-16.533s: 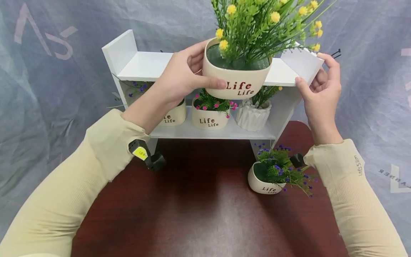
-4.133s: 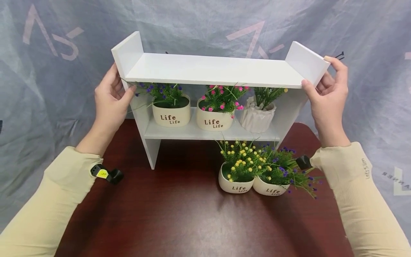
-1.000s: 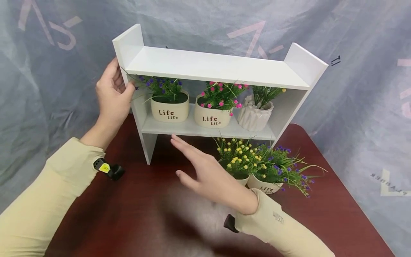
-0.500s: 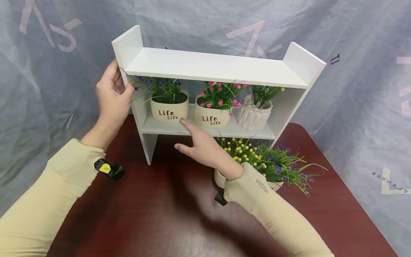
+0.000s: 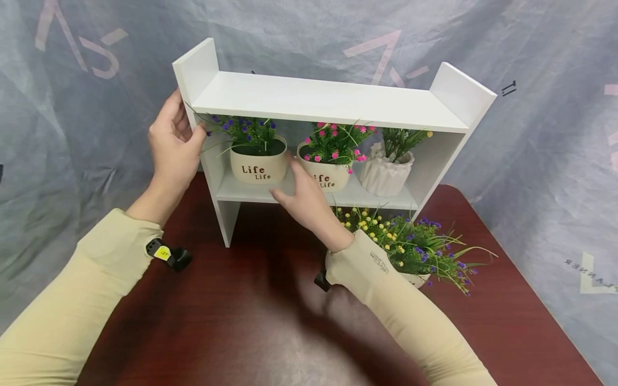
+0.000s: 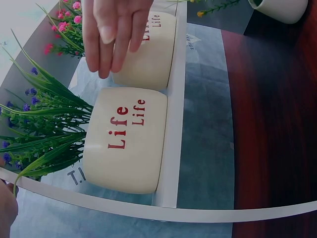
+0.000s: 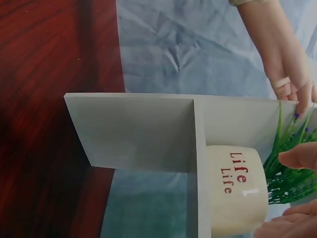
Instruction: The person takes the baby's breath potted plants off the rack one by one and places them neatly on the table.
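In the head view my left hand grips the left side panel of a white two-tier shelf, thumb on its front edge. My right hand reaches into the middle tier, thumb and fingers spread apart. Its fingertips are at the right side of the cream "Life" pot with purple flowers. Partly behind that hand stands a second cream pot with pink flowers. In the right wrist view the thumb overlaps the purple plant's leaves, and the fingers lie beside its pot.
At the tier's right end stands a white fluted pot. Yellow flowers and purple flowers in pots stand on the dark red table before the shelf's right side, partly behind the right forearm. Grey cloth hangs behind.
The yellow-flowered pot has come down from the left hand onto the table. My right hand has left the shelf's right panel and moved in between the two cream pots. Lately the left hand stays put.
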`<state>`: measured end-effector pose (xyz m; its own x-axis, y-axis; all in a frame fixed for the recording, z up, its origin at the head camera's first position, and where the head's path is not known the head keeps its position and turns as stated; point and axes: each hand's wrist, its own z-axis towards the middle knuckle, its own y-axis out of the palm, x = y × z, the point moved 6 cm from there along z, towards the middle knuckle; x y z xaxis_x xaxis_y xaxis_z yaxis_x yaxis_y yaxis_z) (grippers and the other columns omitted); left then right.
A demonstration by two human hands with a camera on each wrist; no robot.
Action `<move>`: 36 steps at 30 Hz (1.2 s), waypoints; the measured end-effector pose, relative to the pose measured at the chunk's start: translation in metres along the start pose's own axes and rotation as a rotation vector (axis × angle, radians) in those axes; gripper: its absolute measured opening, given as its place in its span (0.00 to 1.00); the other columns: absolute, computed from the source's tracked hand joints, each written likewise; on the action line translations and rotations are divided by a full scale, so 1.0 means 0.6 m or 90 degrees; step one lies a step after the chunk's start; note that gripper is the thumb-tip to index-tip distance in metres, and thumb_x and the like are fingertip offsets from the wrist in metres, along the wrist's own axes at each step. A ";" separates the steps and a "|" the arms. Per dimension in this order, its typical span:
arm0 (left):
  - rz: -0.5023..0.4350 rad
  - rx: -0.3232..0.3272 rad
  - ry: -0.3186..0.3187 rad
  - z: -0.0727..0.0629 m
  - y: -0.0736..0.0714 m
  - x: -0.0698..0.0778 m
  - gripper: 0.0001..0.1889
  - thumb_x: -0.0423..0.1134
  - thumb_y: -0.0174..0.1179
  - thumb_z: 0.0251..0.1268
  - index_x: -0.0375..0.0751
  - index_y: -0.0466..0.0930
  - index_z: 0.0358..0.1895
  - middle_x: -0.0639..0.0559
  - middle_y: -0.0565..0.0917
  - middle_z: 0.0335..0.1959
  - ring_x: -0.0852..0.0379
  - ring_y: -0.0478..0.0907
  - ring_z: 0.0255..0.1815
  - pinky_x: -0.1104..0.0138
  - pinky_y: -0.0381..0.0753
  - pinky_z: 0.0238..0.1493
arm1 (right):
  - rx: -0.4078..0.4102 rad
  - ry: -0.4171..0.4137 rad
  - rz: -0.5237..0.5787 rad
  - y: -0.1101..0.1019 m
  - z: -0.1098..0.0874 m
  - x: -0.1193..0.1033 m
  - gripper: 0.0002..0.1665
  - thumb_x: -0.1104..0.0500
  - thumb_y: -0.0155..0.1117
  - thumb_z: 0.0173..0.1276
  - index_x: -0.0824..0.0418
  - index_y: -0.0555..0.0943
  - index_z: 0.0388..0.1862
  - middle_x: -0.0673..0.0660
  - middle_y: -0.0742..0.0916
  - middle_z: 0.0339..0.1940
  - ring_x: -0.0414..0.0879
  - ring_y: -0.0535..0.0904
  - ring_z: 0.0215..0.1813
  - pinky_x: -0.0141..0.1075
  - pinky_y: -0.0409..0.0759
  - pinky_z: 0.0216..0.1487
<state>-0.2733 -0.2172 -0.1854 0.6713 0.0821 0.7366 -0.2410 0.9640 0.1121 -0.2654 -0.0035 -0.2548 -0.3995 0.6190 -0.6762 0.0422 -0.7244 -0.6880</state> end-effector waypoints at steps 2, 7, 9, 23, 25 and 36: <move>-0.007 0.002 0.001 0.000 0.000 -0.001 0.34 0.15 0.45 0.55 0.35 0.67 0.69 0.40 0.72 0.68 0.53 0.70 0.69 0.68 0.75 0.62 | 0.014 0.000 0.013 0.000 0.005 -0.001 0.46 0.55 0.63 0.68 0.59 0.51 0.79 0.56 0.62 0.79 0.52 0.61 0.76 0.45 0.63 0.75; -0.009 0.003 0.001 0.000 -0.001 -0.003 0.34 0.15 0.45 0.56 0.35 0.67 0.69 0.40 0.72 0.68 0.53 0.70 0.69 0.71 0.76 0.59 | 0.037 0.005 0.036 0.003 0.020 -0.003 0.47 0.53 0.61 0.69 0.57 0.49 0.79 0.57 0.66 0.77 0.53 0.71 0.70 0.47 0.72 0.66; -0.002 0.002 0.001 0.000 0.000 -0.004 0.33 0.15 0.45 0.56 0.36 0.67 0.69 0.40 0.72 0.68 0.53 0.71 0.69 0.72 0.76 0.57 | 0.039 0.011 0.047 0.005 0.027 -0.002 0.47 0.54 0.61 0.69 0.57 0.48 0.80 0.58 0.67 0.76 0.54 0.76 0.62 0.46 0.76 0.58; 0.050 0.001 0.015 -0.002 -0.006 -0.006 0.33 0.17 0.47 0.58 0.38 0.67 0.69 0.43 0.74 0.67 0.54 0.73 0.67 0.74 0.77 0.53 | 0.032 0.033 0.072 0.022 0.032 -0.001 0.49 0.54 0.62 0.68 0.55 0.47 0.80 0.58 0.63 0.78 0.54 0.69 0.71 0.46 0.72 0.66; 0.051 0.003 0.026 -0.003 -0.007 -0.004 0.33 0.17 0.46 0.58 0.39 0.68 0.69 0.43 0.75 0.66 0.54 0.73 0.67 0.74 0.77 0.52 | 0.023 0.034 0.072 0.024 0.028 -0.003 0.48 0.54 0.62 0.68 0.55 0.48 0.80 0.58 0.61 0.78 0.54 0.68 0.72 0.47 0.71 0.68; 0.047 -0.001 0.030 -0.005 -0.004 -0.006 0.33 0.17 0.47 0.59 0.41 0.67 0.69 0.44 0.75 0.66 0.54 0.74 0.66 0.74 0.77 0.50 | 0.066 0.001 0.090 0.028 0.041 -0.001 0.52 0.58 0.63 0.68 0.60 0.42 0.80 0.63 0.62 0.77 0.54 0.65 0.73 0.45 0.70 0.70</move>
<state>-0.2733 -0.2191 -0.1903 0.6843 0.1646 0.7104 -0.2894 0.9555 0.0574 -0.2870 -0.0235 -0.2591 -0.3954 0.5095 -0.7643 0.0024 -0.8315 -0.5555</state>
